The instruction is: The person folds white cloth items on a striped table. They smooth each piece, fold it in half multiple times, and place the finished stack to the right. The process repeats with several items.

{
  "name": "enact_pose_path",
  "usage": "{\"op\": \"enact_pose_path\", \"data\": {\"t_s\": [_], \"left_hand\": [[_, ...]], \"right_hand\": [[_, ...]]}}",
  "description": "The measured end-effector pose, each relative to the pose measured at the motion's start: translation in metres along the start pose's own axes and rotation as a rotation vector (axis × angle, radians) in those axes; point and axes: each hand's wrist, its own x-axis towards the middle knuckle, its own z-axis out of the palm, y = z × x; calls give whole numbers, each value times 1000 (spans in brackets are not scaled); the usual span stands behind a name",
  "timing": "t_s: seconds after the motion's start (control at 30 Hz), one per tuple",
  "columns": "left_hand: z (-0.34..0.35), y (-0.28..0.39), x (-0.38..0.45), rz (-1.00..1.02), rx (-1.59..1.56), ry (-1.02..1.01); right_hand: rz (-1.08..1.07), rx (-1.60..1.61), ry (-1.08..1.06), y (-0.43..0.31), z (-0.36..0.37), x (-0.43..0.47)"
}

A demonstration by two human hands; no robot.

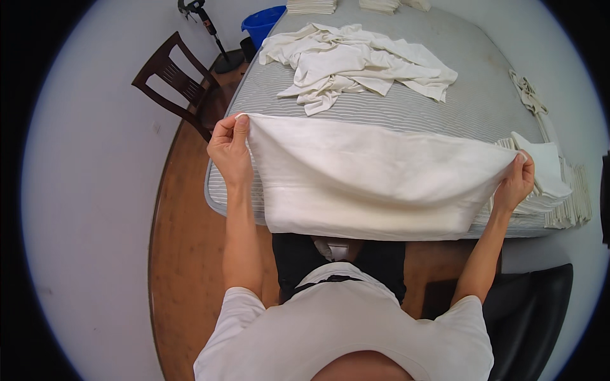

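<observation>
A white cloth [371, 176] is stretched wide between my two hands, over the near edge of a striped mattress [469, 97]. My left hand [232, 147] pinches its far left corner between thumb and fingers. The far right corner is gripped by my right hand [516, 181], beside a stack of folded white cloths [543, 197]. Between the corners the fabric sags, and its near edge hangs in front of my lap. Beyond it, a loose heap of crumpled white cloths [352, 62] lies on the mattress.
Left of the mattress stand a dark wooden chair [176, 78], a blue bucket [262, 26] and a black stand [228, 62]. More folded stacks [311, 6] sit at the far edge. A tangled fabric strip [529, 95] lies along the right side. A black leather seat [529, 324] is at my right.
</observation>
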Motion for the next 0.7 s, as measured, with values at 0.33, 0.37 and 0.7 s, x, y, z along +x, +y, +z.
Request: {"op": "enact_pose_path", "data": {"t_s": [0.33, 0.37, 0.7], "left_hand": [[-2, 0, -23, -72, 153, 74], [-6, 1, -24, 7, 117, 34], [-104, 109, -114, 283, 86, 51]], "right_hand": [[-132, -203, 140, -20, -10, -20], [-161, -223, 159, -25, -13, -21], [-562, -469, 86, -152, -60, -112]]}}
